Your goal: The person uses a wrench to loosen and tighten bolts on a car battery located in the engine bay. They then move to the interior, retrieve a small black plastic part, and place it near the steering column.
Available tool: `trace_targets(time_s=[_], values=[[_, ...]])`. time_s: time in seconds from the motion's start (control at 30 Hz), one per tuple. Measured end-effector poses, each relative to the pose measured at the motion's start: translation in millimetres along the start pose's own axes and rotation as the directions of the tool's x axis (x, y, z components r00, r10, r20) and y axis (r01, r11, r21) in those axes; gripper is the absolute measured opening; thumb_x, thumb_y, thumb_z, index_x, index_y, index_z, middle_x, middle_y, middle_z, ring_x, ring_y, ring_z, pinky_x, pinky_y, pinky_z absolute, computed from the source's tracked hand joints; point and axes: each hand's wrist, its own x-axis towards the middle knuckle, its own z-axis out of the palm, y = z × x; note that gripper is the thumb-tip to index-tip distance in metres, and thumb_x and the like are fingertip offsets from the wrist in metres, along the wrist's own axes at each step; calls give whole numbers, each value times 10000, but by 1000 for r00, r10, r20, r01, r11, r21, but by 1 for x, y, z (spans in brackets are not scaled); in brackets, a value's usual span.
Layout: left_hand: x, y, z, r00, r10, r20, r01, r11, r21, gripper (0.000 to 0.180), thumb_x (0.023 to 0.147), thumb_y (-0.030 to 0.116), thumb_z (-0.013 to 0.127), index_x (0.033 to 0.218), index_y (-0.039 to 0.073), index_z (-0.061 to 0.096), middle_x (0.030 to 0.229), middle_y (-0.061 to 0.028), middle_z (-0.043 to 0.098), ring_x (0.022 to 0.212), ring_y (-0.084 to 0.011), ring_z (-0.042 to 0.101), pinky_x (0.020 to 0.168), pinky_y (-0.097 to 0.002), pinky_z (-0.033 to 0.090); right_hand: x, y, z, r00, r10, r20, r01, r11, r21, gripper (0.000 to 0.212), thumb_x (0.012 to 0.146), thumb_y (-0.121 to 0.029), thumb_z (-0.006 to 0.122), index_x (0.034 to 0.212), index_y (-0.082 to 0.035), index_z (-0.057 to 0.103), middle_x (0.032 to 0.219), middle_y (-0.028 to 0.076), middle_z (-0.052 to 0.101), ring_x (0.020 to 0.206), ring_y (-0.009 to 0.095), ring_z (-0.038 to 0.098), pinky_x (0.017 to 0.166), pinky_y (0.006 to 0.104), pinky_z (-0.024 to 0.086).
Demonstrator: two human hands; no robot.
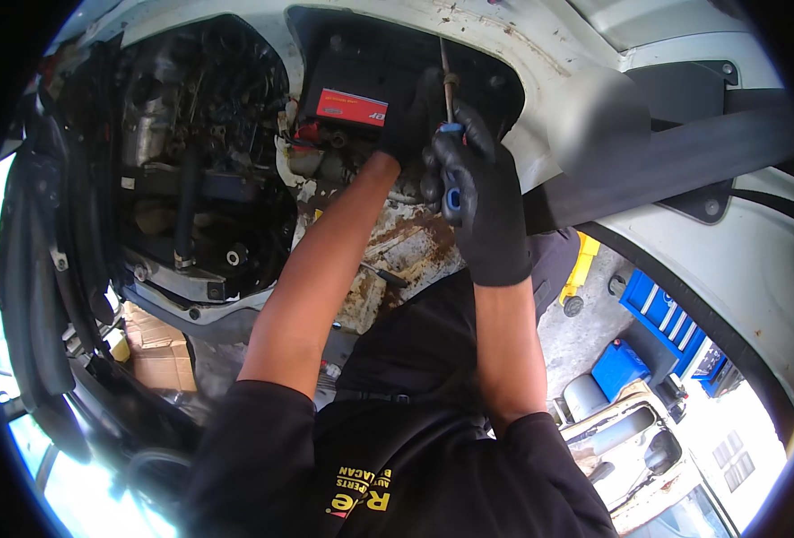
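Note:
My right hand, in a black glove, is wrapped round the blue-and-black handle of a screwdriver. Its thin metal shaft points up and away, with a rusty brown thicker part midway. Close beside the shaft is my left hand, also gloved in black. Its fingers blend into the shadow, so what they touch is hard to make out. Behind both hands sits a black car battery with a red label, inside an opening in the white vehicle body.
An engine fills the opening at the left. Below my hands lies a rusty panel with a small black-handled tool on it. A grey belt-like strap crosses the right. Beyond stand a yellow jack and a blue tool cabinet.

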Motion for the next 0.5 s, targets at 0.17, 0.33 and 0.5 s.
trace_targets(time_s=[0.17, 0.33, 0.5], values=[[-4, -6, -2, 994, 110, 20, -111, 994, 13, 421, 1106, 396, 467, 1188, 54, 699, 967, 34, 650, 882, -35, 567, 732, -255, 475, -51, 5, 4, 998, 16, -66, -24, 992, -123, 508, 1011, -153, 566, 1496, -31, 473, 783, 14, 561, 547, 75, 528, 474, 219, 379], [-2, -3, 7, 998, 40, -43, -40, 999, -11, 377, 1105, 355, 482, 1186, 52, 692, 962, 42, 645, 875, -19, 549, 722, -228, 463, -25, -3, 6, 1000, 3, -15, -5, 995, -99, 441, 1006, -133, 573, 1425, -12, 516, 724, 10, 542, 548, 75, 517, 487, 240, 382], [6, -19, -6, 998, 54, 11, -53, 993, -105, 368, 1102, 345, 495, 1155, 37, 690, 955, 32, 647, 868, -36, 546, 722, -248, 468, -28, 4, 6, 1000, 1, -20, -2, 999, -45, 415, 1001, -128, 579, 1392, 2, 527, 734, 16, 535, 552, 80, 519, 493, 242, 400]])
